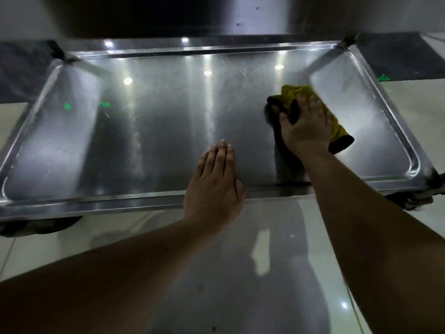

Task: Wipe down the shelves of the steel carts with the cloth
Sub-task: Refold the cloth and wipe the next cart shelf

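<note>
- A person crouched at a steel cart works the bottom shelf (168,131), a shallow rimmed steel tray just above the pale tiled floor (421,112), with another shelf (168,15) overhanging it at 12 o'clock.
- The right hand (307,126) presses a bunched yellow-and-black cloth (291,92) onto the steel at about 2 o'clock on the tray; its fingers (313,102) are spread and bent over the wad, gripping it from above.
- The left hand (214,179) lies flat at 6 o'clock, palm across the near rim, fingers (222,153) straight and together, holding nothing; it seems to be steadying the cart.
- The cloth sits well in from the right-hand rim and short of the far corner post (322,60), so that end of the shelf looks as yet uncovered.
- A dull, streaky haze runs down the middle of the steel, and the 9 o'clock end looks cloudy too; most of this shelf probably remains to be done.
- To do the stroke well, judging from here: keep the palm's weight on the cloth, spread the wad flatter for more contact, and run long overlapping passes from 3 o'clock towards 9.
- The rounded channel inside the rim and the corners by the posts call for a fingertip pushed into the cloth.
- The cart stands on castors (41,225), so the bracing hand should stay planted lest it roll.
</note>
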`<state>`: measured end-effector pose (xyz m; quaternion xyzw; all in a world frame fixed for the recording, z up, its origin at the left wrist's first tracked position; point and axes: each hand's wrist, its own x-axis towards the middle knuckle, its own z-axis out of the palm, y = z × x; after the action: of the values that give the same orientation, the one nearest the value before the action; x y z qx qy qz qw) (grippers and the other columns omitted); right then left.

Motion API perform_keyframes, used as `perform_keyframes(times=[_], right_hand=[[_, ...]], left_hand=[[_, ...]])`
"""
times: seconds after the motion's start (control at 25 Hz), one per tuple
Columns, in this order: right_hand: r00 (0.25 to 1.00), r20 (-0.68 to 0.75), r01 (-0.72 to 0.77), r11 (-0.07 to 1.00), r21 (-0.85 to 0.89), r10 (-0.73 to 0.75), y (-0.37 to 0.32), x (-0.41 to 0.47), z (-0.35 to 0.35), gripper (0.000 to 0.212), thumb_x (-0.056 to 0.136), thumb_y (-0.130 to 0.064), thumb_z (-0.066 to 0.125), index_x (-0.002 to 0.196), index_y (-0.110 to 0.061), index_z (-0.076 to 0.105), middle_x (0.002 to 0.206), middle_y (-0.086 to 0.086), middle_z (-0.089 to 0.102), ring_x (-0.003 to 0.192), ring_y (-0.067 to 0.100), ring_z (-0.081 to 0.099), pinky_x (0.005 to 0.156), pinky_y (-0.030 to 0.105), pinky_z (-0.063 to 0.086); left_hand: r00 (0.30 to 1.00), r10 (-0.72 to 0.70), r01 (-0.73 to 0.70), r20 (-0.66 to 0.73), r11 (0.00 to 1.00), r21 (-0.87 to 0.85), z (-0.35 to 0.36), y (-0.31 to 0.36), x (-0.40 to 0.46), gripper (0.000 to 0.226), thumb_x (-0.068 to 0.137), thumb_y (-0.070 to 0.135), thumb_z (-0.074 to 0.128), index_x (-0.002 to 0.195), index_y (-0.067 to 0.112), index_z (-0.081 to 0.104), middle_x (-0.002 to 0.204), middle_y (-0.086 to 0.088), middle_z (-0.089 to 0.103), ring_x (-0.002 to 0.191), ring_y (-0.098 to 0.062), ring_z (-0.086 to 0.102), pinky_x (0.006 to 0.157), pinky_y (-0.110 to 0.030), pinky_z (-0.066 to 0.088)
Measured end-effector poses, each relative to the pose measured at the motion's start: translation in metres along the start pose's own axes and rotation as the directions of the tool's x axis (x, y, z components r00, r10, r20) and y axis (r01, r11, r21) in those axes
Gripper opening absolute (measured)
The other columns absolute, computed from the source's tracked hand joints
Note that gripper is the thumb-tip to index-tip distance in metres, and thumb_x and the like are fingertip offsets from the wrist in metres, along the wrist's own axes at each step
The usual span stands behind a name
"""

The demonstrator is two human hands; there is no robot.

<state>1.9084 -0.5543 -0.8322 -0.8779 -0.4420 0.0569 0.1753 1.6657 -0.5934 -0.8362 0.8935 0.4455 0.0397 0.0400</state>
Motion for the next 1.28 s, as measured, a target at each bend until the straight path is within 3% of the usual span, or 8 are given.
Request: perform_keyframes(times=[0.2, 0.32, 0.52, 0.64, 0.8, 0.92, 1.08, 1.28], right_hand=[[0.962, -0.074, 0.260, 0.965, -0.037, -0.263, -0.017, -0.062, 0.023, 0.067, 0.098, -0.053, 0.048, 0.157, -0.025, 0.034, 0.165, 0.007, 0.029, 0.153, 0.023, 0.025, 0.127, 0.040, 0.010], [0.965, -0.048, 0.256, 0.964, -0.069, -0.259, -0.013, -0.062, 0.020, 0.066, 0.099, -0.053, 0.046, 0.157, -0.025, 0.033, 0.165, 0.007, 0.028, 0.153, 0.023, 0.025, 0.127, 0.042, 0.010], [0.954, -0.083, 0.283, 0.957, -0.064, -0.288, -0.016, -0.063, 0.023, 0.073, 0.094, -0.059, 0.035, 0.156, -0.020, 0.036, 0.163, 0.010, 0.032, 0.152, 0.027, 0.028, 0.125, 0.043, 0.011], [0.977, -0.112, 0.174, 0.981, -0.081, -0.182, -0.024, -0.058, 0.027, 0.076, 0.092, -0.059, 0.031, 0.156, -0.017, 0.035, 0.163, 0.013, 0.033, 0.151, 0.029, 0.028, 0.126, 0.046, 0.013], [0.990, -0.129, -0.071, 0.996, -0.057, 0.063, -0.091, -0.059, 0.049, 0.081, 0.091, -0.058, 0.030, 0.160, -0.015, 0.025, 0.166, 0.015, 0.022, 0.154, 0.031, 0.019, 0.126, 0.049, 0.006], [0.969, -0.066, 0.239, 0.971, 0.005, -0.238, -0.187, -0.091, 0.078, 0.070, 0.096, -0.052, 0.046, 0.156, -0.017, 0.036, 0.163, 0.015, 0.030, 0.152, 0.030, 0.026, 0.126, 0.045, 0.009], [0.811, -0.041, 0.585, 0.809, 0.056, -0.584, -0.241, -0.110, 0.106, 0.064, 0.096, -0.052, 0.053, 0.153, -0.026, 0.042, 0.161, 0.006, 0.037, 0.150, 0.025, 0.032, 0.125, 0.040, 0.013], [0.988, -0.054, 0.147, 0.987, 0.071, -0.143, -0.281, -0.075, 0.117, 0.070, 0.096, -0.049, 0.045, 0.157, -0.017, 0.033, 0.165, 0.016, 0.025, 0.154, 0.033, 0.019, 0.126, 0.050, 0.007]], left_hand=[[1.000, 0.002, -0.002, -0.003, 1.000, 0.000, 0.002, -0.006, 0.005, 0.071, 0.101, 0.038, 0.023, 0.161, 0.004, 0.005, 0.170, -0.014, 0.005, 0.157, -0.026, 0.003, 0.127, -0.039, 0.003], [1.000, 0.012, -0.013, -0.028, 0.998, -0.054, -0.005, -0.020, -0.007, 0.070, 0.098, 0.037, 0.016, 0.161, 0.006, 0.010, 0.169, -0.014, 0.008, 0.157, -0.027, 0.007, 0.127, -0.042, 0.008], [0.936, -0.331, 0.334, -0.121, 0.943, 0.003, -0.017, -0.156, -0.096, 0.066, 0.102, 0.043, 0.016, 0.162, 0.016, 0.018, 0.166, -0.021, 0.018, 0.154, -0.038, 0.017, 0.126, -0.052, 0.014], [0.832, -0.547, 0.548, -0.090, 0.836, -0.016, -0.024, -0.219, -0.129, 0.069, 0.101, 0.054, 0.010, 0.162, 0.023, 0.014, 0.165, -0.026, 0.014, 0.154, -0.041, 0.012, 0.126, -0.052, 0.013], [0.814, -0.570, 0.572, -0.109, 0.820, -0.021, -0.016, -0.222, -0.129, 0.069, 0.101, 0.053, 0.009, 0.162, 0.022, 0.010, 0.167, -0.023, 0.012, 0.156, -0.035, 0.008, 0.127, -0.046, 0.006], [0.805, -0.586, 0.586, -0.089, 0.810, -0.030, -0.014, -0.225, -0.128, 0.069, 0.100, 0.054, 0.006, 0.162, 0.023, 0.003, 0.169, -0.018, 0.004, 0.157, -0.030, 0.000, 0.127, -0.043, 0.000], [0.822, -0.559, 0.557, -0.107, 0.829, -0.053, -0.015, -0.227, -0.131, 0.069, 0.101, 0.054, 0.010, 0.163, 0.023, 0.006, 0.169, -0.018, 0.004, 0.157, -0.031, -0.001, 0.127, -0.047, 0.003], [0.825, -0.551, 0.537, -0.126, 0.834, -0.130, -0.018, -0.222, -0.130, 0.066, 0.102, 0.054, 0.012, 0.162, 0.029, 0.002, 0.170, -0.013, -0.002, 0.157, -0.025, -0.011, 0.127, -0.042, -0.006]])
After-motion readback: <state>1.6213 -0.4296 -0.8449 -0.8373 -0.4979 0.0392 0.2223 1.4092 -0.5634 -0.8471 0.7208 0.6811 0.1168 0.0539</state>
